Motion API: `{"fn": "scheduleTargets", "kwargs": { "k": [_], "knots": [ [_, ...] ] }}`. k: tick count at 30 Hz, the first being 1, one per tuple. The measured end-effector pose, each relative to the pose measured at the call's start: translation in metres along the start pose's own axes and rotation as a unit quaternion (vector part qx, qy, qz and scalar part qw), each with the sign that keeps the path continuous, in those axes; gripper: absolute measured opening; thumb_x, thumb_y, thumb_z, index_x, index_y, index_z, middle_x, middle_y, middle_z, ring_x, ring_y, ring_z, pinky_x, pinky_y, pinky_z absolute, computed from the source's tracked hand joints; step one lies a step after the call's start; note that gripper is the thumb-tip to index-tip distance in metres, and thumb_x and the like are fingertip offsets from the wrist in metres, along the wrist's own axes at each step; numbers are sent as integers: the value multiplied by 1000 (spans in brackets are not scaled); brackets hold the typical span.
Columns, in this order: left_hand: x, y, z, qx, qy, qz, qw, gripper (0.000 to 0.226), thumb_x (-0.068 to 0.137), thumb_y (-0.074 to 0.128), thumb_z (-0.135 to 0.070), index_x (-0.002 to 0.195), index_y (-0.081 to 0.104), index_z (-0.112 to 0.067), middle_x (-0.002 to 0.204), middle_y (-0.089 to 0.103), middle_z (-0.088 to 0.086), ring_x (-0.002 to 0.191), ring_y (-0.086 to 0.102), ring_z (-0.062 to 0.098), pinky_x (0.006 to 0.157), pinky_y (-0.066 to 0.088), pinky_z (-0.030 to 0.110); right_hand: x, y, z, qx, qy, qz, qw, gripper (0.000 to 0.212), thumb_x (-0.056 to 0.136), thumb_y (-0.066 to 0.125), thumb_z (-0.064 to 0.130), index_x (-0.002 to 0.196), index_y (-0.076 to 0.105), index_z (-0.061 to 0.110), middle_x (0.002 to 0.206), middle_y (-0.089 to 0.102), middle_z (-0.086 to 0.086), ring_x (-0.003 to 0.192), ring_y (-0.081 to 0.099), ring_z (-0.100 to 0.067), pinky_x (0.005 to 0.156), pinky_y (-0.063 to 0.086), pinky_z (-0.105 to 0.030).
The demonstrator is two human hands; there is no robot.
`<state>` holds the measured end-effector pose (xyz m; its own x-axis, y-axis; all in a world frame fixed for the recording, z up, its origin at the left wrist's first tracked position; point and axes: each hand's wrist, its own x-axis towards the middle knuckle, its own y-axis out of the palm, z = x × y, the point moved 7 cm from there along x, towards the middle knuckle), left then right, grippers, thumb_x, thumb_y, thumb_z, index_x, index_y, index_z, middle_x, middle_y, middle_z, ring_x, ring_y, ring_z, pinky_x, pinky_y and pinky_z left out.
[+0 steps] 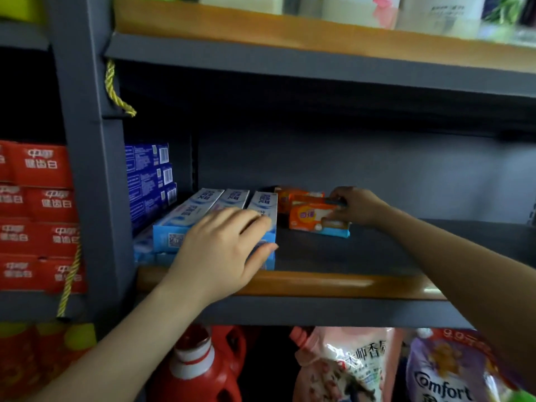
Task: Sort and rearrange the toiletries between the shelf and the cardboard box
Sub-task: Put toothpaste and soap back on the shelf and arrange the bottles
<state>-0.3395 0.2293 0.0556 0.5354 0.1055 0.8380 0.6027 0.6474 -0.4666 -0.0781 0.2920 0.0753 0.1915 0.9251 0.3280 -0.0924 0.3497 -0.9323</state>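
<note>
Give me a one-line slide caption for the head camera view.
Left hand rests on light-blue toothpaste boxes while right hand grips an orange box on the grey shelf.

The left hand [222, 250] covers the near ends of the light-blue toothpaste boxes [203, 210]. The right hand [358, 206] hides part of the orange packets [313, 217]. Top-shelf bottles [435, 13] are blurred and cropped; a purple pouch [452, 369], perhaps softener, runs off the bottom edge
</note>
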Motion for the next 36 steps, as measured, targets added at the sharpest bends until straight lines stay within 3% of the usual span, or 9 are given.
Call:
{"fn": "scheduleTargets", "kwargs": {
  "k": [11, 16, 19, 22, 25, 28, 31, 33, 36],
  "knots": [
    [3, 7, 6, -11, -21, 23, 999, 41, 89, 40, -41, 101, 68, -13, 93, 66, 3, 88, 61, 21, 70, 49, 32, 56, 25, 17, -155, 33, -5, 987, 64, 92, 55, 29, 140, 24, 2, 140, 31, -21, 123, 44, -37, 97, 45, -44],
    [2, 7, 4, -14, -10, 19, 1000, 40, 90, 41, -40, 101, 67, -11, 95, 66, 4, 89, 62, 22, 74, 50, 34, 51, 18, 19, -163, 44, -27, 985, 62, 88, 60, 35, 137, 32, 9, 135, 37, -16, 121, 45, -35, 94, 46, -46],
    [1, 5, 2, -23, 8, 15, 1000, 42, 91, 42, -41, 99, 68, -9, 95, 67, 6, 89, 62, 25, 74, 52, 35, 17, -12, 34, -98, 4, -66, 993, 51, 88, 60, 32, 130, 43, 8, 129, 47, -16, 116, 49, -33, 92, 43, -36],
    [0, 3, -1, -23, 14, 4, 1000, 44, 89, 44, -42, 97, 67, -6, 94, 67, 8, 88, 63, 27, 71, 52, 36, -48, -52, 52, -16, -87, -160, 983, 25, 90, 57, 21, 108, 61, 4, 103, 64, -12, 95, 58, -27, 75, 37, -24],
    [-2, -4, -6, -10, 31, -28, 999, 38, 91, 47, -35, 103, 65, -4, 102, 66, 11, 97, 60, 28, 76, 51, 38, -126, -62, 52, 65, -135, -209, 966, 11, 86, 61, 12, 95, 66, 7, 82, 62, -2, 73, 53, -8, 66, 37, -17],
    [-10, -12, -24, -8, 68, -76, 995, 30, 94, 47, -25, 103, 64, -3, 107, 64, 13, 105, 54, 30, 84, 46, 41, -185, -33, 38, 82, -157, -191, 965, 15, 82, 62, 15, 95, 66, 9, 89, 57, 2, 71, 49, -3, 69, 40, -6],
    [-29, -19, -66, -70, 98, -115, 986, 24, 90, 50, -17, 103, 66, -3, 111, 64, 15, 109, 53, 31, 91, 44, 42, -227, -13, 17, 60, -153, -220, 961, 24, 84, 51, 25, 96, 63, 9, 107, 55, -5, 67, 49, -8, 66, 45, -20],
    [-47, -16, -101, -121, 115, -110, 980, 22, 87, 53, -14, 101, 67, -4, 111, 64, 14, 110, 53, 31, 92, 45, 42, -248, -1, 1, 75, -124, -230, 962, 21, 83, 51, 24, 92, 63, 10, 99, 57, -3, 65, 48, -7, 63, 44, -26],
    [-78, 8, -148, -199, 136, -35, 970, 17, 82, 56, -10, 94, 68, -3, 101, 65, 13, 104, 53, 28, 88, 44, 38, -275, 53, -14, 56, -129, -103, 985, 15, 78, 57, 16, 90, 66, 13, 79, 62, 4, 69, 51, -7, 61, 43, -25]
  ]
}}
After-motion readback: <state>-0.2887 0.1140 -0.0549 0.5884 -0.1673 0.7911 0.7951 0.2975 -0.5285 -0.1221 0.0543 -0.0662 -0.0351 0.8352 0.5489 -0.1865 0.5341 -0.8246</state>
